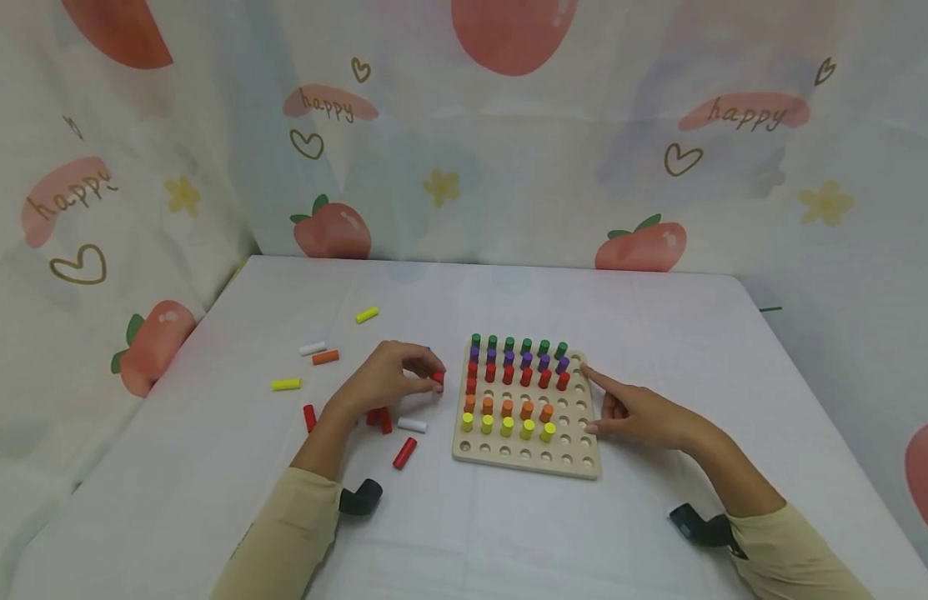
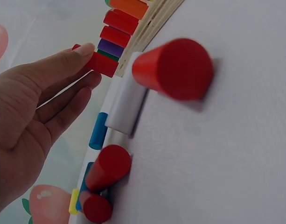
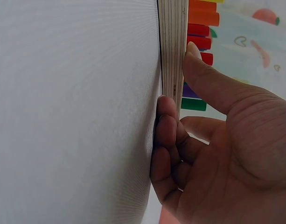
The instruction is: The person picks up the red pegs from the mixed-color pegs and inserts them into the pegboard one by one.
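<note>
At the pegboard's (image 1: pixel 496 439) nine o'clock: left hand (image 1: pixel 388 375), pinching one red peg (image 1: pixel 438 379). At three: right hand (image 1: pixel 644 414), gripping the edge. Risk: standing pegs (image 1: pixel 526 377) knocked, should the approach run low.

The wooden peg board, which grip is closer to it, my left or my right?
Right. The right grip touches the peg board's right edge; the left grip is off its left side, apart from it, pinching a red peg.

Head view from above, forward and down; wrist views close, sideways; pegboard (image 1: pixel 517 397) in all.
</note>
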### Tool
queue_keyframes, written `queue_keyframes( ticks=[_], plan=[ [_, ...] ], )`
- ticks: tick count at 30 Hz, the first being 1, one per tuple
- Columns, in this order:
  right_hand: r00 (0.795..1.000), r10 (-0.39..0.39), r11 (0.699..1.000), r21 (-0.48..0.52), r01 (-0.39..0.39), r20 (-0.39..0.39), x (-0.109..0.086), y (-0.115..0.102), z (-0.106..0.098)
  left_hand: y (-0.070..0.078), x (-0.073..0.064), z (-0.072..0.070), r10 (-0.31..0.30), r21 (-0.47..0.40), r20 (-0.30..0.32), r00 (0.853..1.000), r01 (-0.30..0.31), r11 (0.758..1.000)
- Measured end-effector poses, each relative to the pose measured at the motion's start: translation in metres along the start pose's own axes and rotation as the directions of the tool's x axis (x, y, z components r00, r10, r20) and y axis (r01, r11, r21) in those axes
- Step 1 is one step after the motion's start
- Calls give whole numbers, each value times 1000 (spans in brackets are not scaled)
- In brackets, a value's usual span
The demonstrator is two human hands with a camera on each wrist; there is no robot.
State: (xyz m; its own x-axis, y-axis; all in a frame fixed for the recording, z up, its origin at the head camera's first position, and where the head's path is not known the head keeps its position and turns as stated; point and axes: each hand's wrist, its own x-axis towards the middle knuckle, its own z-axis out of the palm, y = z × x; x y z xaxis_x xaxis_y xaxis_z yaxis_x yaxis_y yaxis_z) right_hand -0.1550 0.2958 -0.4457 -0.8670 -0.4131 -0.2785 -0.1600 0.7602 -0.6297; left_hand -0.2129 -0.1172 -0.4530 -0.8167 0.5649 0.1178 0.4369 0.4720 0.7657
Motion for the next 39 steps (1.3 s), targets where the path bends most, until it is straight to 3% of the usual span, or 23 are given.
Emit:
queue_keyframes(
  ticks=[7, 39],
  plan=[
    [1000, -6, 1000, 3, 6, 0, -1, 1, 0, 8, 5, -1, 21, 20, -9, 1000, -21, 1000],
    [1000, -29, 1000, 5, 29, 6, -3, 1, -3, 28, 20, 14, 121, -35, -87, 989, -124, 992]
  ],
)
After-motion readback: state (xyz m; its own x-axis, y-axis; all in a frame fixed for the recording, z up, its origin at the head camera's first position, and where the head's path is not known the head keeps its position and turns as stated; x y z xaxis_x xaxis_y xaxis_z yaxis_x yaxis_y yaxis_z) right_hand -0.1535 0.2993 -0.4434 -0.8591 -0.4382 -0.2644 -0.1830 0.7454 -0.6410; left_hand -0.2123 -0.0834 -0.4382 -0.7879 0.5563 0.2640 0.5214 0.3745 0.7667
